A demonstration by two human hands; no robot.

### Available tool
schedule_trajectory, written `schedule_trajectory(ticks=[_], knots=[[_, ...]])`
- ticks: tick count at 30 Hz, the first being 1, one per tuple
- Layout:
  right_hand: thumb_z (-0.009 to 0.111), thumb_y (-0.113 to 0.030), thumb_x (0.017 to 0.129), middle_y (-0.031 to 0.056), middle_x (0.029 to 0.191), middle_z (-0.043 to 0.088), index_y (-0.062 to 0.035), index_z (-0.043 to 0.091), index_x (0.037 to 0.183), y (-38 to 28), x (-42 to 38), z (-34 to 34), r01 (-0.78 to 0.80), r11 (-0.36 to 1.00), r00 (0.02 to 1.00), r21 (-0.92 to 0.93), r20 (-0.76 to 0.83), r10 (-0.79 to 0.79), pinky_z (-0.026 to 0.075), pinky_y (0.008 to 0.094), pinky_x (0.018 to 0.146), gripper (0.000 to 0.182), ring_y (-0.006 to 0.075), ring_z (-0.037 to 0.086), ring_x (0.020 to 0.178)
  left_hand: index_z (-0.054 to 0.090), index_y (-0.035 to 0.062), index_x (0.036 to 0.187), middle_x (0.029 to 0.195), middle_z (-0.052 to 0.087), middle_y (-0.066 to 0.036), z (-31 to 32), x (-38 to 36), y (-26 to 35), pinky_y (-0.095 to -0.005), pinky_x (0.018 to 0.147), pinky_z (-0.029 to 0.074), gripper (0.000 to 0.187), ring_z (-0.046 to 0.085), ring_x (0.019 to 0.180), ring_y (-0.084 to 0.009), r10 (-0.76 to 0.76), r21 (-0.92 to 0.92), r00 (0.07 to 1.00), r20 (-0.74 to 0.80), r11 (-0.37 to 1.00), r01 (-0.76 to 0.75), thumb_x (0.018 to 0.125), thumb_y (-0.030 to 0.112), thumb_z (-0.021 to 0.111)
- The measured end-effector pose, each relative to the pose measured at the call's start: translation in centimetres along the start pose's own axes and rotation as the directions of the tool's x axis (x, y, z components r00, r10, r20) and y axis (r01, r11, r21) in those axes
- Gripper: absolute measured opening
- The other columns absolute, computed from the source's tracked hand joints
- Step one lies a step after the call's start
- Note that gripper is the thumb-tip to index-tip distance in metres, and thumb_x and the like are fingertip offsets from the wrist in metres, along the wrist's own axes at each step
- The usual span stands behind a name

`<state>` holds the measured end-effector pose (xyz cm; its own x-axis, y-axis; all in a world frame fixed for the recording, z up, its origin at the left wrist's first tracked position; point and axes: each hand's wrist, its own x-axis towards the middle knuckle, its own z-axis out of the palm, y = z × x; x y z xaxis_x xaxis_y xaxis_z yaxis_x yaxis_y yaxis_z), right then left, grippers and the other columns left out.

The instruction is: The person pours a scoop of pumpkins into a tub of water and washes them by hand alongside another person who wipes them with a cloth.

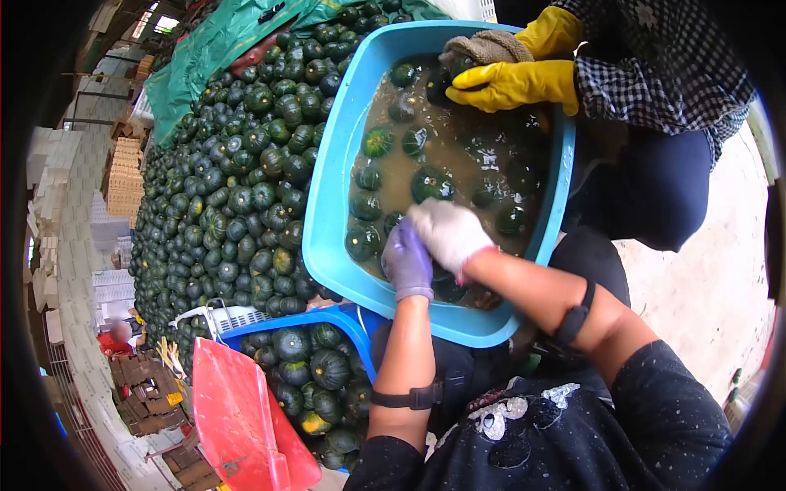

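Observation:
My left hand (407,260) wears a purple glove and is curled closed over the near end of a blue tub (322,237). My right hand (452,233), in a white glove blurred by motion, is closed beside it, and the two touch. Whatever they hold is hidden behind the gloves. Around them, small dark green pumpkins (431,185) float in the tub's murky brown water. One pumpkin (363,242) lies just left of my left hand. Another pumpkin (449,289) shows under my right wrist.
Across the tub, a co-worker's yellow-gloved hands (524,84) hold a brown cloth (487,49) at a pumpkin. A large heap of pumpkins (237,196) rises at left. Nearer stand a blue crate (360,331) of pumpkins and a red plastic scoop (246,417). A green sheet (192,74) lies behind.

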<state>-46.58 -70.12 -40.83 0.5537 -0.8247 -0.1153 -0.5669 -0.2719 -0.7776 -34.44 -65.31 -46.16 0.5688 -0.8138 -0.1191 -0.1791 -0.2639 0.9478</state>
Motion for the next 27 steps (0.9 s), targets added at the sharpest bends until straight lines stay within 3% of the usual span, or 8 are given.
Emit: schedule_trajectory(ticks=[1,2,5,8,16,17,18,27], knots=[[0.038,-0.036,0.098,0.0249,0.097,0.063,-0.0024,0.058,0.112,2.3,2.3,0.6,-0.165,0.985,0.984,0.055,0.081,0.16,0.049,0.042,0.086,0.041,0.0405,0.061,0.095,0.068,0.0004,0.088,0.077,0.066,-0.003,-0.2,-1.3,3.2,-0.0333,0.072,0.05,0.037,0.06,0.071,-0.0152,0.138,0.424,0.984,0.109,0.889,-0.172,0.097,0.033,0.054],[0.041,-0.036,0.1,0.0183,0.088,0.067,-0.0046,0.06,0.106,4.1,3.0,0.7,-0.172,0.979,0.98,0.111,0.115,0.16,0.052,0.0372,0.076,0.037,0.0333,0.066,0.083,0.068,0.0005,0.088,0.078,0.066,-0.004,-0.2,-1.3,3.2,-0.0327,0.071,0.05,0.037,0.06,0.071,-0.0148,0.045,0.246,0.992,0.115,0.967,-0.073,0.097,0.034,0.053],[0.051,-0.039,0.099,0.0027,0.092,0.065,-0.0075,0.062,0.103,4.0,1.0,1.8,-0.486,-0.044,0.84,0.873,0.481,0.251,0.051,0.026,0.069,0.034,0.0095,0.062,0.083,0.068,0.0016,0.087,0.082,0.067,-0.006,0.0,-0.6,3.0,-0.0292,0.069,0.05,0.036,0.062,0.071,-0.0142,-0.227,-0.269,0.958,0.177,0.925,0.269,0.096,0.034,0.054],[0.038,-0.048,0.1,0.01,0.106,0.065,-0.0034,0.063,0.113,3.1,-0.4,4.0,-0.181,0.426,0.959,0.886,0.063,0.277,0.043,0.0297,0.092,0.053,0.0151,0.06,0.099,0.064,0.0059,0.096,0.085,0.067,-0.006,-0.6,0.6,2.1,-0.0343,0.071,0.056,0.029,0.065,0.076,-0.0186,-0.487,-0.624,0.827,0.282,0.562,0.543,0.094,0.034,0.057],[0.048,-0.055,0.094,0.0122,0.116,0.065,-0.0044,0.06,0.12,2.5,0.7,0.2,-0.388,0.067,0.888,0.919,0.352,0.297,0.047,0.0341,0.094,0.058,0.0227,0.063,0.104,0.063,0.0024,0.101,0.094,0.064,-0.005,0.9,-1.2,3.1,-0.0315,0.075,0.052,0.037,0.062,0.082,-0.0158,-0.299,-0.515,0.952,0.06,0.808,0.286,0.097,0.039,0.055],[0.049,-0.051,0.093,0.0173,0.109,0.066,-0.0039,0.061,0.116,2.5,1.1,-0.9,-0.279,0.719,0.943,0.636,0.038,0.331,0.046,0.0386,0.093,0.053,0.0327,0.063,0.1,0.063,0.0014,0.106,0.098,0.064,-0.006,1.9,-1.7,2.7,-0.0311,0.079,0.051,0.039,0.062,0.086,-0.0162,-0.294,-0.553,0.953,0.072,0.783,0.284,0.097,0.039,0.055],[0.048,-0.047,0.093,0.0212,0.101,0.066,-0.003,0.061,0.108,2.8,1.3,2.2,-0.095,0.856,0.874,0.509,-0.37,0.317,0.045,0.0416,0.091,0.049,0.0399,0.061,0.097,0.063,0.0004,0.11,0.102,0.065,-0.006,2.5,-2.0,2.3,-0.0307,0.083,0.051,0.042,0.062,0.09,-0.0166,-0.293,-0.589,0.953,0.083,0.756,0.284,0.097,0.039,0.056],[0.056,-0.043,0.094,0.0049,0.085,0.059,-0.0037,0.062,0.095,2.6,1.7,1.1,-0.118,-0.188,0.899,0.975,0.185,0.397,0.049,0.0292,0.07,0.04,0.0151,0.058,0.079,0.056,0.005,0.126,0.125,0.061,-0.01,-0.4,0.4,1.6,-0.0434,0.098,0.048,0.062,0.061,0.111,-0.0263,-0.241,-0.755,0.871,0.428,0.435,0.491,0.093,0.057,0.046]])
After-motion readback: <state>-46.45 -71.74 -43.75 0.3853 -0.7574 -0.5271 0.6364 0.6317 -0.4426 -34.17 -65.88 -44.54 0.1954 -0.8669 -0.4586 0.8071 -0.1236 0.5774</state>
